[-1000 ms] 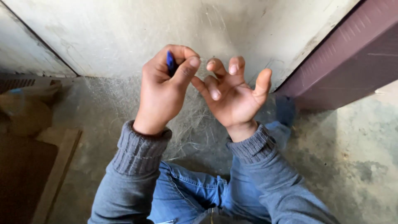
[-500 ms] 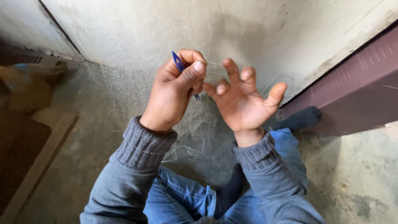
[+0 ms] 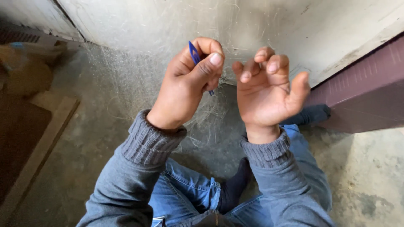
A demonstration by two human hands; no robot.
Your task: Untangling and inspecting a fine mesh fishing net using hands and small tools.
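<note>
Above the fibre mat on the concrete floor, both hands are raised side by side; left hand is clenched around a small blue tool, thumb pressed over the curled fingers, so only the tool's thin upper end sticks out at the top of the fist and a short dark tip shows below it. That grip looks like it's meant to steady a slim, pointed thing for fine work

Right hand, just right of the mat's centre, holds nothing I can see: palm toward the camera, fingers half-curled and spread, maybe tensioning a fine strand, too thin to tell

Fibres fan across the floor and up the pale wall behind the mat. Person sits on the floor, jeans-clad legs and dark socks near side of the mat, so the work stays close. Maroon panel right of the mat
</note>
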